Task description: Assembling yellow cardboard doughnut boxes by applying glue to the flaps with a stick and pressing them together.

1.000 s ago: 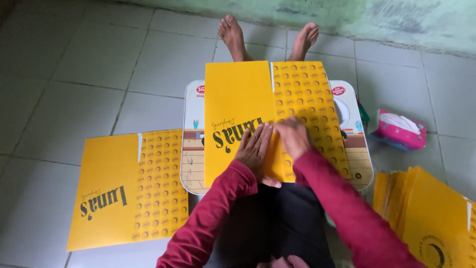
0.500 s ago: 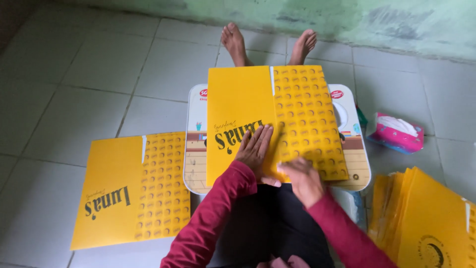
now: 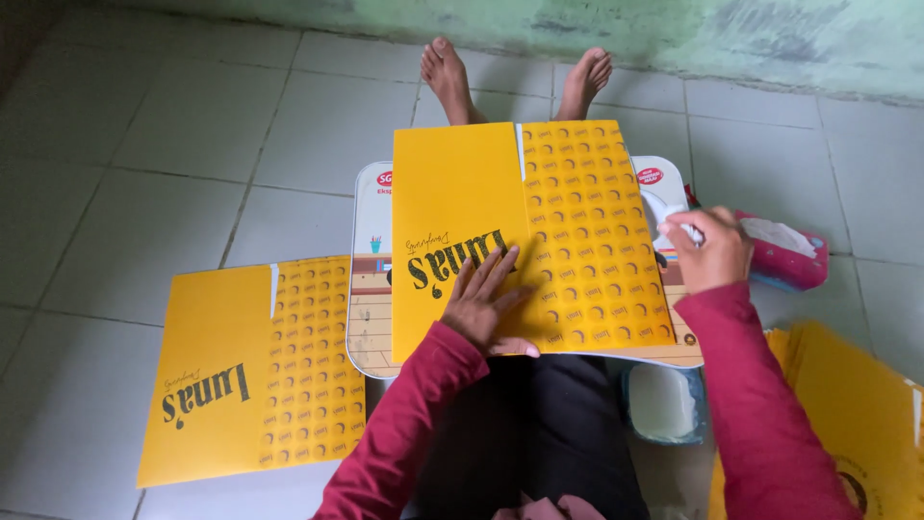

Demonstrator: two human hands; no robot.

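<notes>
A flat yellow cardboard sheet (image 3: 481,202) with dark lettering and a dotted right half lies on a small white lap table (image 3: 367,289) over my legs. My left hand (image 3: 489,303) presses flat on the sheet's lower middle, fingers spread. My right hand (image 3: 707,250) is off the sheet at the table's right edge, fingers closed around something small and white (image 3: 685,231); what it is cannot be told.
A second yellow sheet (image 3: 226,376) lies on the tiled floor at my left. A stack of yellow sheets (image 3: 857,404) sits at lower right. A pink packet (image 3: 789,252) lies right of the table, a white container (image 3: 664,403) under it. My bare feet (image 3: 452,77) point at the green wall.
My right hand has left the yellow sheet and moved right to the table's edge, closing on a small white thing. My left hand stays pressed on the sheet.
</notes>
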